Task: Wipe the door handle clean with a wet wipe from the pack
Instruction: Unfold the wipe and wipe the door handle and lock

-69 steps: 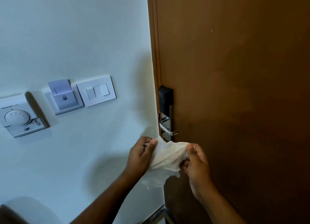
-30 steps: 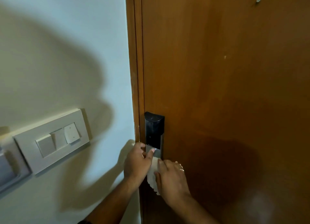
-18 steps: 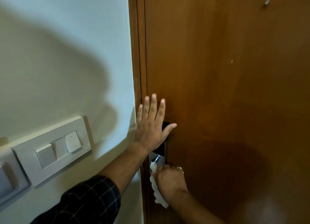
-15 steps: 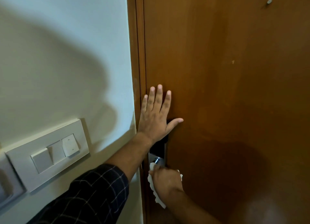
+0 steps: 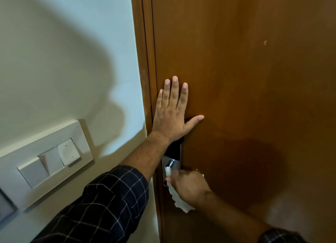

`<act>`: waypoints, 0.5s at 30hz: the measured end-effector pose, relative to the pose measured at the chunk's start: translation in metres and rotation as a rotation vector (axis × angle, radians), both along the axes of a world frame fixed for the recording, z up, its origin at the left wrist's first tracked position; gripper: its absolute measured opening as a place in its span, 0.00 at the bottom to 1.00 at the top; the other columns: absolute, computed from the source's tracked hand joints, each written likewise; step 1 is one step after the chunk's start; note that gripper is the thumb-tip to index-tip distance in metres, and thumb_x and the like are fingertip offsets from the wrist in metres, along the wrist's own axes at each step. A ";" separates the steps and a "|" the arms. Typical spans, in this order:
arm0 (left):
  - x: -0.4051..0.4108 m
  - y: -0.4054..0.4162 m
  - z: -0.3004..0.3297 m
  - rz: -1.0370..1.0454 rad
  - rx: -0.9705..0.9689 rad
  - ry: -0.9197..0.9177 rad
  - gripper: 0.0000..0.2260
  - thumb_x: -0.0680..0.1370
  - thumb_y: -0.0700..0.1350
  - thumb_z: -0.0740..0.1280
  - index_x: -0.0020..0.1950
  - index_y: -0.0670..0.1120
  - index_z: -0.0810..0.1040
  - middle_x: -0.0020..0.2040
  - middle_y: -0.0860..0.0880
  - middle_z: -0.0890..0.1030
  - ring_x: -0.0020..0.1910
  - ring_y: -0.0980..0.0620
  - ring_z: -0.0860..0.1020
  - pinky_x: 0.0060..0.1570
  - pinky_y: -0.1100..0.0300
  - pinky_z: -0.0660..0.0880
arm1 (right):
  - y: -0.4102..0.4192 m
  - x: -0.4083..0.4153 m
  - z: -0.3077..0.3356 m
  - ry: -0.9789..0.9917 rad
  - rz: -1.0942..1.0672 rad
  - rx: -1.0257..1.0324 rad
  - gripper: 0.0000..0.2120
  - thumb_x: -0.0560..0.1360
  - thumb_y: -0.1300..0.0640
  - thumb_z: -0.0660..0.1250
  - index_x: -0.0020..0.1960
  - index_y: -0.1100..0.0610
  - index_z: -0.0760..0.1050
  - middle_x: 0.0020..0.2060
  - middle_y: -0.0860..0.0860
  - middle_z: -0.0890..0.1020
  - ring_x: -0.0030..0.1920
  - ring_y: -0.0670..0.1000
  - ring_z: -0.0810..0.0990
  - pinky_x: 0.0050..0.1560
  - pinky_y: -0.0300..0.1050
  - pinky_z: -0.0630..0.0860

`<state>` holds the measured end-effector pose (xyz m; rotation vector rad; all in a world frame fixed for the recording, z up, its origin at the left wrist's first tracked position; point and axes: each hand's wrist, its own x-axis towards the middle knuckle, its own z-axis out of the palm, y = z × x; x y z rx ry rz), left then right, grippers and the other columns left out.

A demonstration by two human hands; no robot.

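My left hand [image 5: 173, 113] lies flat on the brown wooden door [image 5: 245, 79], fingers spread, partly covering the black top of the lock plate [image 5: 174, 150]. Below it my right hand [image 5: 189, 185] is closed around a white wet wipe [image 5: 179, 201], pressed over the door handle. Only the handle's silver base [image 5: 170, 163] shows above the wipe; the lever itself is hidden under my hand. The wipe's loose end hangs down past my wrist. No wipe pack is in view.
The door frame [image 5: 143, 70] runs vertically just left of my hands. On the white wall to the left sits a white switch panel [image 5: 47, 162] with rocker switches. My dark checked sleeve [image 5: 101, 206] crosses the lower left.
Over the last second my left hand left the wipe and went up to rest flat on the door. My right hand stays on the handle with the wipe, shifting slightly.
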<state>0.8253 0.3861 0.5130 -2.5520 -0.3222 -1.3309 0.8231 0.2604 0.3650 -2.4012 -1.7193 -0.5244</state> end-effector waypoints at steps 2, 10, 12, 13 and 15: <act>0.001 0.000 0.002 -0.002 -0.004 -0.001 0.44 0.75 0.73 0.51 0.80 0.45 0.45 0.80 0.38 0.52 0.80 0.39 0.48 0.77 0.43 0.46 | -0.015 0.014 0.002 -0.091 0.096 -0.007 0.17 0.80 0.48 0.50 0.45 0.54 0.74 0.31 0.51 0.83 0.26 0.49 0.78 0.29 0.45 0.74; 0.002 0.001 0.002 0.007 -0.001 -0.016 0.44 0.75 0.73 0.52 0.80 0.45 0.46 0.81 0.39 0.52 0.80 0.40 0.48 0.77 0.44 0.45 | -0.031 0.031 0.002 -0.177 0.117 -0.042 0.16 0.81 0.46 0.53 0.44 0.52 0.74 0.32 0.49 0.81 0.30 0.50 0.77 0.40 0.47 0.76; 0.004 0.002 0.001 0.007 0.002 -0.028 0.44 0.75 0.73 0.52 0.80 0.45 0.47 0.81 0.39 0.52 0.80 0.40 0.48 0.77 0.44 0.44 | -0.026 0.019 0.002 -0.155 0.029 -0.062 0.15 0.80 0.47 0.54 0.43 0.52 0.74 0.31 0.50 0.81 0.28 0.51 0.77 0.36 0.48 0.76; 0.004 0.002 0.000 0.007 0.005 -0.034 0.44 0.75 0.73 0.52 0.80 0.45 0.47 0.80 0.39 0.52 0.80 0.40 0.48 0.77 0.44 0.44 | -0.022 0.010 0.002 -0.121 -0.013 -0.093 0.13 0.80 0.48 0.54 0.45 0.53 0.73 0.31 0.51 0.82 0.27 0.52 0.77 0.35 0.48 0.76; 0.005 0.002 0.000 0.007 0.012 -0.041 0.44 0.75 0.73 0.52 0.80 0.44 0.48 0.80 0.38 0.53 0.80 0.39 0.48 0.77 0.44 0.45 | -0.003 -0.008 0.005 -0.036 -0.108 -0.150 0.11 0.81 0.51 0.54 0.50 0.57 0.71 0.35 0.55 0.81 0.29 0.55 0.77 0.32 0.48 0.71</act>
